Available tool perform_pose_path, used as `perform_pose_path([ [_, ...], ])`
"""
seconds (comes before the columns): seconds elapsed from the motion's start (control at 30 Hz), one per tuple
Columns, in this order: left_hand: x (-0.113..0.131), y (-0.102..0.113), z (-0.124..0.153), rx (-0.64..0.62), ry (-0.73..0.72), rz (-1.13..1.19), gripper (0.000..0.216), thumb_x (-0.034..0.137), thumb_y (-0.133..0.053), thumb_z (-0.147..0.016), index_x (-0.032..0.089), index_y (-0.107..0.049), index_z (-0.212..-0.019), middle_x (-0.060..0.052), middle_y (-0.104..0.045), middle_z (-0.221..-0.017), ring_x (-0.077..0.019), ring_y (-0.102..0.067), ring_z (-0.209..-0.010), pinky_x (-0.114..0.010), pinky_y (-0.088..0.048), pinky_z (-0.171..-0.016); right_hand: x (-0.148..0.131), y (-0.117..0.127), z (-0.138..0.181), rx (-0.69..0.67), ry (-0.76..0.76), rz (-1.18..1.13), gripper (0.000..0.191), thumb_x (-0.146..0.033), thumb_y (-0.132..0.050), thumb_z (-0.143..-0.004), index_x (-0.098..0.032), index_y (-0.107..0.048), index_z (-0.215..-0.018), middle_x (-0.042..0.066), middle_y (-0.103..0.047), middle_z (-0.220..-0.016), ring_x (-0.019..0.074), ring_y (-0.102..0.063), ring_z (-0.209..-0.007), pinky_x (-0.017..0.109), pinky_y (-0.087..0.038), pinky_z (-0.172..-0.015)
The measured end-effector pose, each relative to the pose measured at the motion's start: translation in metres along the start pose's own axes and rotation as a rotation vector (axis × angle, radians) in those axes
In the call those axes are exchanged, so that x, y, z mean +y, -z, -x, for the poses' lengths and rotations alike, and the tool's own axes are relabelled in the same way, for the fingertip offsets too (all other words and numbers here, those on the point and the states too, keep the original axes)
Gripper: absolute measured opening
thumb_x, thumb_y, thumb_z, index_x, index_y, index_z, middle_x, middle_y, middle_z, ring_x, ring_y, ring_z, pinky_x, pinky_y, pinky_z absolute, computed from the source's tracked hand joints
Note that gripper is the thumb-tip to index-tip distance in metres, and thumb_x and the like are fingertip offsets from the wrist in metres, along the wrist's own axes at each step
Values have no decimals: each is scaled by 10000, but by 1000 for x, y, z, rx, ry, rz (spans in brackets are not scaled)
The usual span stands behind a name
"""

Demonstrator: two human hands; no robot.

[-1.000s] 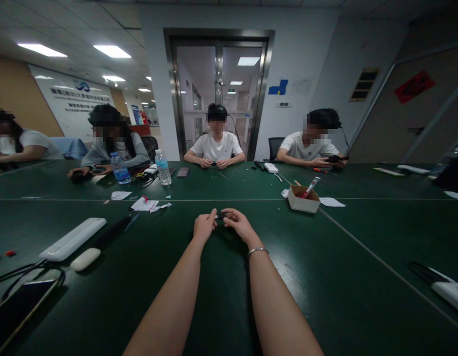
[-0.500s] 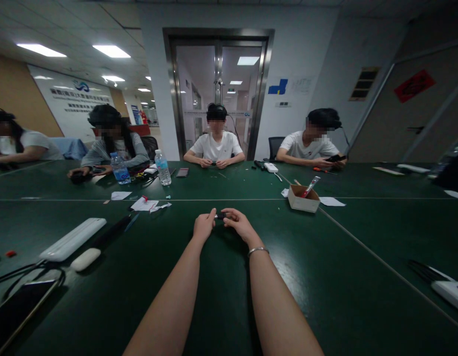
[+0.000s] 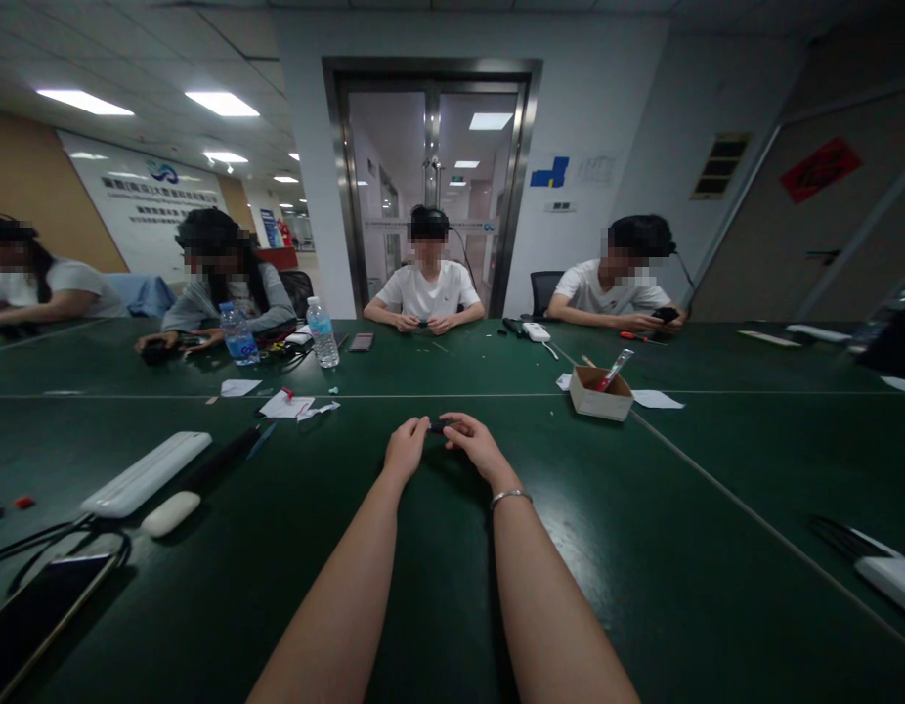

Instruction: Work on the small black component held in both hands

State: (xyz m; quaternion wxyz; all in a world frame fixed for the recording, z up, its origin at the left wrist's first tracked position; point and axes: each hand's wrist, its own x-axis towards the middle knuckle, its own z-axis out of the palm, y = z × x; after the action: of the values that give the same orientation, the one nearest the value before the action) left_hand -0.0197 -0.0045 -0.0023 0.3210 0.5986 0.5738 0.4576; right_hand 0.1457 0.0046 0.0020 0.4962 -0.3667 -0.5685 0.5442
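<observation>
Low over the middle of the green desk [image 3: 452, 606], the left hand [image 3: 404, 450] pinches one end of a small dark piece [image 3: 438, 426] between thumb and fingers, and the right hand [image 3: 474, 448] pinches the other end, its fingers curved around it. The piece lies level in the gap between the two hands, and no mark can be read on it. A plain metal bracelet [image 3: 511, 497] circles the right wrist. Beyond the hands, to the left, is torn paper [image 3: 285, 405] with a red scrap on it; to the right stands an open box [image 3: 600, 402] with a red-handled tool [image 3: 615, 370] leaning out. Nearer on the left lie a white power bank [image 3: 150, 473], a white case [image 3: 171, 513] and a phone [image 3: 46, 611] with a dark screen. Two bottles [image 3: 323, 332] wear blue labels whose print is too small to read. Across the desk sit people in headgear. On the left wall, a sign [image 3: 149, 191] bears a blue wave logo over Chinese lettering, partly legible as 科技有限公司; on the right, a red diamond [image 3: 820, 169] carries the character 福
</observation>
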Motion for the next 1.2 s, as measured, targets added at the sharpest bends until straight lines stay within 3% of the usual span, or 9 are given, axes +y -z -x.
perform_pose_path([
  [0.5, -5, -3, -4, 15, -9, 97, 283, 465, -502, -822, 210, -619, -788, 4, -596, -706, -153, -544, -672, -263, -408, -631, -6, -2, 2, 31, -4, -11, 396, -401, -751, -658, -189, -673, -983, 29, -701, -757, 132, -602, -616, 280, -482, -635],
  [0.9, -5, -7, -6, 19, -79, 255, 122, 281, -583, -768, 187, -593, -845, 4, -595, -751, -129, -550, -694, -253, -436, -680, -2, -1, 0, 48, 3, -9, 402, -426, -752, -663, -177, -680, -971, 22, -686, -722, 120, -583, -584, 279, -467, -621],
  [1.2, -7, -8, -9, 17, -129, 331, 134, 302, -581, -763, 185, -578, -827, -8, -607, -821, -139, -566, -762, -271, -441, -734, -4, -2, 1, 46, -9, -5, 422, -444, -748, -663, -172, -676, -978, 20, -686, -713, 122, -587, -588, 286, -469, -640],
])
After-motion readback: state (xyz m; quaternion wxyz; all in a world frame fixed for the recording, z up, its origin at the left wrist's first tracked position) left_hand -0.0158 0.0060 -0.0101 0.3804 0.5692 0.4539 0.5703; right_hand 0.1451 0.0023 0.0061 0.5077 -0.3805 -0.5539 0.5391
